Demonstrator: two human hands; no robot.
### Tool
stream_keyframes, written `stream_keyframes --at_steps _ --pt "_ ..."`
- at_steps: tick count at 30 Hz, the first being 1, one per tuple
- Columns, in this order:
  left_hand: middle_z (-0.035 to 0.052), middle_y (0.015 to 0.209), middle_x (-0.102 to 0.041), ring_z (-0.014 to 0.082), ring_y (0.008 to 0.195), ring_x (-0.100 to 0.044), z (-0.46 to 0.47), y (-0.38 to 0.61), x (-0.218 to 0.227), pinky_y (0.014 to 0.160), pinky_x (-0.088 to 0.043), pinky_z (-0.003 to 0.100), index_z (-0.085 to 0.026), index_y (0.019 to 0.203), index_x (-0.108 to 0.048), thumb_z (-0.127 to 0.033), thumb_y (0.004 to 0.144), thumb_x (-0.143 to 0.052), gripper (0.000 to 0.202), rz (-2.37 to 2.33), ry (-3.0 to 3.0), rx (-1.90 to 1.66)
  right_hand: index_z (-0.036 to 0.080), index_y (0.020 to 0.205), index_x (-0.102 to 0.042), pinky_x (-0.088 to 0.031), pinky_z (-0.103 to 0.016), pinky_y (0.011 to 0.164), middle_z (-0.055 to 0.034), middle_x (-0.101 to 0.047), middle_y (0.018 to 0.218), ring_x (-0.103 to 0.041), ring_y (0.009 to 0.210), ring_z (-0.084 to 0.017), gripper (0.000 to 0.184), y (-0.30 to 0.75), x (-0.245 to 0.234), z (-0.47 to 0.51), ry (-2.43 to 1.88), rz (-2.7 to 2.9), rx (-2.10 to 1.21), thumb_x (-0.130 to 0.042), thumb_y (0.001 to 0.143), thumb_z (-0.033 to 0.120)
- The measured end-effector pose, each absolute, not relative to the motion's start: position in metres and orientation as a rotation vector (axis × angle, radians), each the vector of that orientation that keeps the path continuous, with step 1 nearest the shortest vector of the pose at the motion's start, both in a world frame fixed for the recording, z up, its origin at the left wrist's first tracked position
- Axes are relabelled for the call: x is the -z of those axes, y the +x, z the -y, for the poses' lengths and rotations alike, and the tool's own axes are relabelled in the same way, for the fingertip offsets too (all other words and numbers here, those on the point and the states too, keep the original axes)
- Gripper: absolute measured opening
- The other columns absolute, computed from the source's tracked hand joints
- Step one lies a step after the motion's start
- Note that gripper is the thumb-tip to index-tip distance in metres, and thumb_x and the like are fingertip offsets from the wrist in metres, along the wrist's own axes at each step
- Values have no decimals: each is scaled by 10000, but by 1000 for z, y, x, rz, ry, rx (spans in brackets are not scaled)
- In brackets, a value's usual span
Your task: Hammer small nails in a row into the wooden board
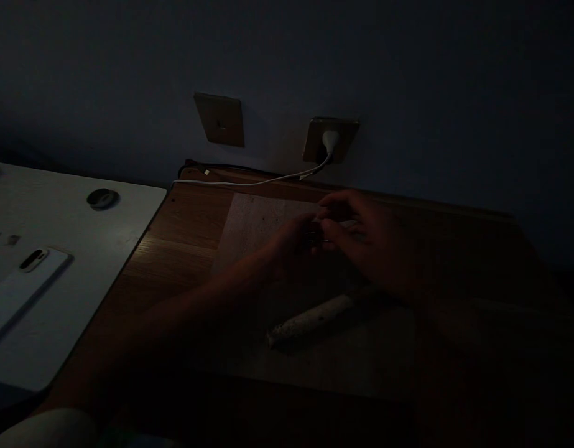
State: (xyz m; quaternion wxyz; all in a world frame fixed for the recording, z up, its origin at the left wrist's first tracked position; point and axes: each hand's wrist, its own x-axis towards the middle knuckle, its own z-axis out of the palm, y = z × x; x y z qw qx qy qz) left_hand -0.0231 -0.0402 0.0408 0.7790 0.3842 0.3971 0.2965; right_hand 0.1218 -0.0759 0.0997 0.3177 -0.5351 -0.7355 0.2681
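A: Where is the thing being handled?
B: Something small sits between the left hand (293, 239) and the right hand (361, 230), above a sheet (254, 218); a faint glint shows, but it is too dark to name it.
A: How are the hands?
B: Both curl inward, fingertips close together. I can't tell what either one pinches, or how firmly.
A: Which way does it point?
B: Its long axis is hidden by the fingers. The pale rod (312, 320) just below them is clearer: it lies on the sheet, its speckled end toward the near left, its long axis slanting away to the right, where it fades into shadow by the right wrist.
A: And the surface?
B: The sheet lies flat on a brown wooden table (188, 227). Left of that, a white tabletop (119, 239) bears a phone (23, 292) and a round dish (102, 199).
A: The room?
B: Very dim. On the bluish wall (128, 74) are a blank-looking plate (224, 124) and a socket (346, 137) with a white plug (331, 140), its cable (259, 183) trailing left along the table's back edge.
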Motion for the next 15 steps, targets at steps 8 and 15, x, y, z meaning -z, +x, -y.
stream_keyframes --at_steps 8,15 --pt "-88 532 -227 62 401 -183 31 -39 -57 371 -143 176 -186 715 -504 -260 1022 -407 330 -761 576 -637 262 1063 -678 -639 -397 778 -62 -773 1084 -752 998 -256 176 129 -118 76 -1372 1777 -611 -685 916 358" --pt "-59 590 -390 80 513 -332 28 -47 -39 488 -231 233 -199 652 -466 -288 899 -624 306 -872 1436 -524 273 1096 -682 -612 -386 752 -54 -782 1097 -750 990 -254 202 134 -116 75 -1410 1802 -606 -686 928 386"
